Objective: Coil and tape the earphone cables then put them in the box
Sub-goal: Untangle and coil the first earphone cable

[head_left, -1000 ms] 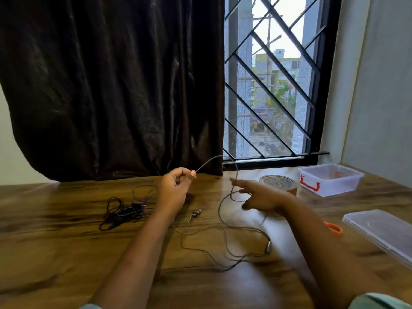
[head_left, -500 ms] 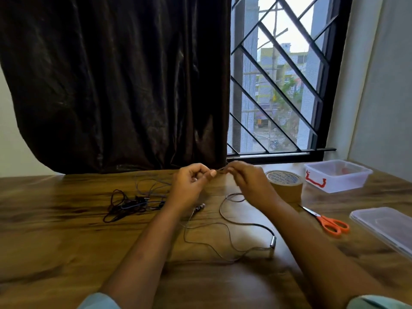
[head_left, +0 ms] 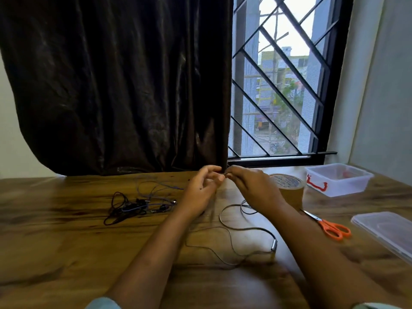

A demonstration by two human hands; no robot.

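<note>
My left hand (head_left: pixel 201 190) and right hand (head_left: pixel 254 190) pinch one end of the grey earphone cable (head_left: pixel 274 244) together; its slack loops on the counter (head_left: pixel 66 241), the box (head_left: pixel 343 188) well to the right.

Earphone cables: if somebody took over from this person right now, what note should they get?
Left hand and right hand: both pinch one end of the grey earphone cable, held up; the rest trails loose on the table.
Other earphone cables: tangled heap left of the hands.
Tape roll, scissors, open box, lid: on the right.
Done: nothing coiled or taped yet.
Left: coil, tape and box every cable.
</note>
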